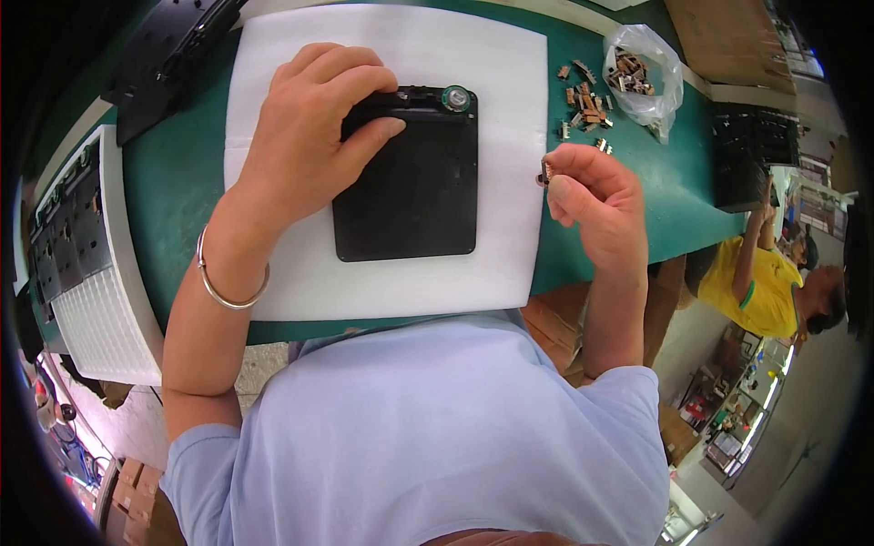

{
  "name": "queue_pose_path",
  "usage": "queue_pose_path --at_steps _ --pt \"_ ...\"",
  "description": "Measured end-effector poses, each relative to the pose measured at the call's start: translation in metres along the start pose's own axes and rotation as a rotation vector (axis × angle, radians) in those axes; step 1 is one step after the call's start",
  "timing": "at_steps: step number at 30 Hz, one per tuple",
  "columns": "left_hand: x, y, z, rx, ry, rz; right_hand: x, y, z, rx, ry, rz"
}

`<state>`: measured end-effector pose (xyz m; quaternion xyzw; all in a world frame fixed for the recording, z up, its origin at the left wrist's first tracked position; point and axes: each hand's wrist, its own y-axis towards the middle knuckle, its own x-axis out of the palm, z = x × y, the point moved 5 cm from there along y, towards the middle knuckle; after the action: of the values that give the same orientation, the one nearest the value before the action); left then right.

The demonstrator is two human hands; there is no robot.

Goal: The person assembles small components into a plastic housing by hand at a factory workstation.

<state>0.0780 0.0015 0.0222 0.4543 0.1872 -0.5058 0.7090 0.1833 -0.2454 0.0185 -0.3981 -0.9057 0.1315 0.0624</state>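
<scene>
A flat black plastic panel (410,200) lies on a white foam sheet (505,255). Along its far edge runs a raised bar, with a round green-rimmed metallic piece (456,98) at the bar's right end. My left hand (319,118) is closed over the left part of that bar, fingers beyond it and thumb on the near side. Over the foam's right edge, my right hand (596,196) pinches a small copper-coloured and dark component (545,173) between thumb and fingertips. Its exact kind is too small to tell.
Similar loose components (587,109) lie on the green tabletop (173,200), beside a clear plastic bag (669,77) holding more. Black plastic parts (173,64) stand at the far left, above a white tray (109,309). A person in yellow (751,287) is at the right.
</scene>
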Motion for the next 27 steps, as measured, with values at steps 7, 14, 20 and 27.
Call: queue_pose_path --at_steps 7,14,20,27 --pt "0.001 0.0 0.002 0.008 0.006 0.009 0.026 0.009 -0.011 -0.122 -0.293 -0.056" --pt "0.001 -0.002 0.001 0.025 0.007 0.036 0.054 0.02 -0.023 -0.346 -0.679 -0.131" --pt "0.003 -0.005 -0.002 0.002 -0.001 0.074 0.065 0.014 -0.023 -0.382 -0.71 -0.139" --pt "0.001 -0.002 0.002 0.021 0.031 0.057 0.063 0.012 -0.015 -0.394 -0.751 -0.06"
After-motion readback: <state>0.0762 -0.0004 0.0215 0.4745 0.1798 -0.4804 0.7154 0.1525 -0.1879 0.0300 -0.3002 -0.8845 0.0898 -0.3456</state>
